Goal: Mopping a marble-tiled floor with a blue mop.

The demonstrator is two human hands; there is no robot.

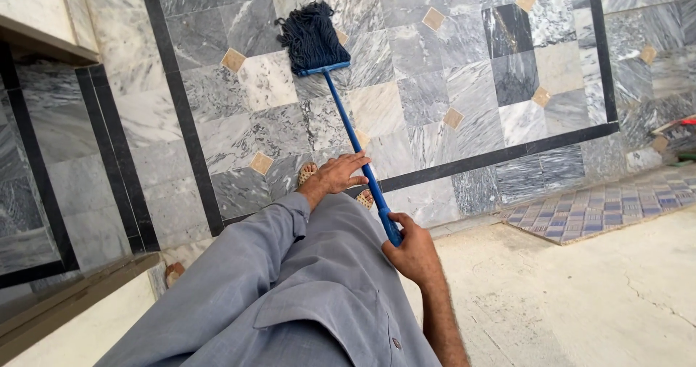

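A blue mop (343, 113) reaches out over the grey marble floor (449, 77), its dark string head (312, 37) lying on the tiles far ahead. My right hand (412, 249) grips the lower end of the blue handle. Higher up the handle, my left hand (339, 172) rests against it with fingers spread, touching it loosely. A grey sleeve and grey garment (304, 287) fill the lower middle. A sandalled foot (307, 172) shows just beneath the left hand.
Black stone strips (181, 106) border the marble panel. A pale concrete floor (580, 287) lies at lower right, with a patterned tile patch (602, 204) beside it. A stone ledge and dark-framed step (43, 193) run along the left. Small items lie at far right (678, 128).
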